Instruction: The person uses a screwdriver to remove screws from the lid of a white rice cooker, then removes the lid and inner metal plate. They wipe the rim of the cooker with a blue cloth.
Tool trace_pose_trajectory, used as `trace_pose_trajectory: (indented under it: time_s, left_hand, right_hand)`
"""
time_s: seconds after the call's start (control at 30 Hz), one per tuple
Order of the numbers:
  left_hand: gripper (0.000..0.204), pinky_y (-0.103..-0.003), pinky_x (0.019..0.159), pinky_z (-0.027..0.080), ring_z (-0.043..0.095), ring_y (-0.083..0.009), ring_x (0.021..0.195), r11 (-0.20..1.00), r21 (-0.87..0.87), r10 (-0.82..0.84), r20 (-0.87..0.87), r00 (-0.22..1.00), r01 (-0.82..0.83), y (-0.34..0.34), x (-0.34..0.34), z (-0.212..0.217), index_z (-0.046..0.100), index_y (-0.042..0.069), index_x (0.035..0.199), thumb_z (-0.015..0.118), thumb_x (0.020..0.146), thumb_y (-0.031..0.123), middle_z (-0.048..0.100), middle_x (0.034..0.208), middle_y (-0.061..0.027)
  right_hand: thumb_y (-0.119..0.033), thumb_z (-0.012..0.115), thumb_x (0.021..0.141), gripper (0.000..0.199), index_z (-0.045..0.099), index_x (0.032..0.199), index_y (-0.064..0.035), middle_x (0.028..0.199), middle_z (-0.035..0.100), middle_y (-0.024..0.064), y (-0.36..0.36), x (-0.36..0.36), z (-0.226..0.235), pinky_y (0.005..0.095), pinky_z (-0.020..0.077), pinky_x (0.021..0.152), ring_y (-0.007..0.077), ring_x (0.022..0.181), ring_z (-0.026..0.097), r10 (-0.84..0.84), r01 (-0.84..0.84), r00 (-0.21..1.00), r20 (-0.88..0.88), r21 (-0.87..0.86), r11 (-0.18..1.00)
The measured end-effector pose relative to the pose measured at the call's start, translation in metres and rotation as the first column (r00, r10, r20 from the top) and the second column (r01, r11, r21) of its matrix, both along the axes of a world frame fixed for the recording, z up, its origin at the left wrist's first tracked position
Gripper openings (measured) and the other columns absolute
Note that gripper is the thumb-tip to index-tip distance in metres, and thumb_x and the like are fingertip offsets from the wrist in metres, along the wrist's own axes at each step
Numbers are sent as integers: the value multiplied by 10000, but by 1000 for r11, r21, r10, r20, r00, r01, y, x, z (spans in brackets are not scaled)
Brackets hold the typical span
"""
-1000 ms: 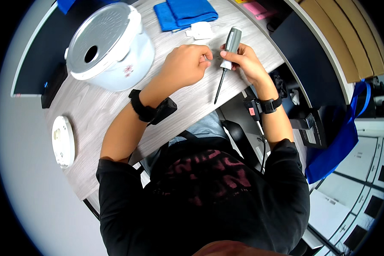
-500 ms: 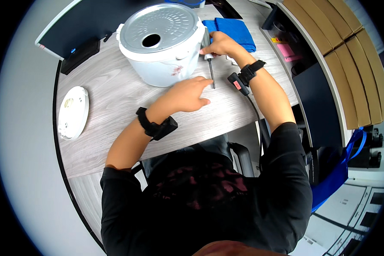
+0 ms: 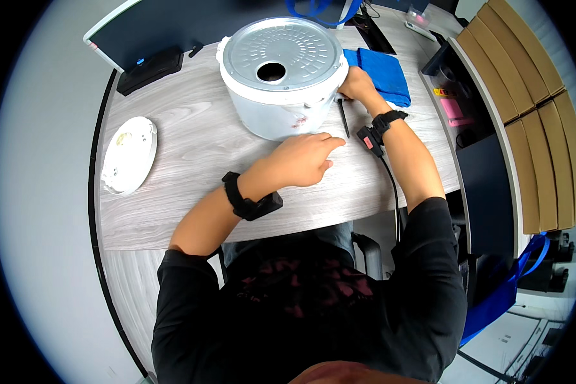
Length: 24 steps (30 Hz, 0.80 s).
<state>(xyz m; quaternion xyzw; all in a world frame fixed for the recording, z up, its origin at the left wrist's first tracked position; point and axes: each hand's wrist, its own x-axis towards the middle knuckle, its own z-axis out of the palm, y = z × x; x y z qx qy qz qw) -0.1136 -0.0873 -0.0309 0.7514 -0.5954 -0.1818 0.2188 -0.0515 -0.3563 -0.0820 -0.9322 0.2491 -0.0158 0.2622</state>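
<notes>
Head view, left to right: white round plate [image 3: 129,155] lies apart; left hand [image 3: 301,160], fingers loosely extended and holding nothing, rests at the base of the upturned rice cooker [image 3: 281,77]. Right hand [image 3: 357,84] is closed around a screwdriver [image 3: 344,118] against the cooker's right side; unbraced, the cooker may slide and the tip slip.

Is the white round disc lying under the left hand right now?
No, the white disc lies apart at the table's left, away from the left hand.

An office workstation: a grey wood-grain desk [image 3: 173,211] edged by a dark partition panel [image 3: 173,25] at the far side, with stacked cardboard boxes [image 3: 531,115] on the right.
</notes>
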Motion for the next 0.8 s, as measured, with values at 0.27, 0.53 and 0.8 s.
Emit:
trace_pose_trajectory:
  time_s: [0.27,0.53,0.8]
  left_hand:
    - [364,-396,833,500,639,-317,971,827,-544,174,6,985,-143,33,-11,52,617,54,1188,710,843,122,675,1049,-130]
    - [901,-532,1091,287,249,-439,1379,542,-682,669,-3,743,-491,43,40,42,300,-6,1397,864,748,263,236,1466,-285]
    - [1150,-542,1150,275,242,-428,1413,517,-624,457,-378,805,-586,37,67,17,75,-41,1448,899,725,308,177,1480,-313]
  right_hand:
    - [-279,825,710,312,744,847,-11,767,736,163,3,-3,-7,388,566,771,298,796,734,-32,46,987,155,-89,995]
    - [-120,738,799,362,659,1127,13,868,710,102,4,-36,37,290,537,738,176,802,691,-156,-1,901,405,360,933]
    - [35,500,712,710,492,1422,-2,1392,542,190,50,-46,70,381,404,1106,271,1323,499,-259,-472,599,758,595,651]
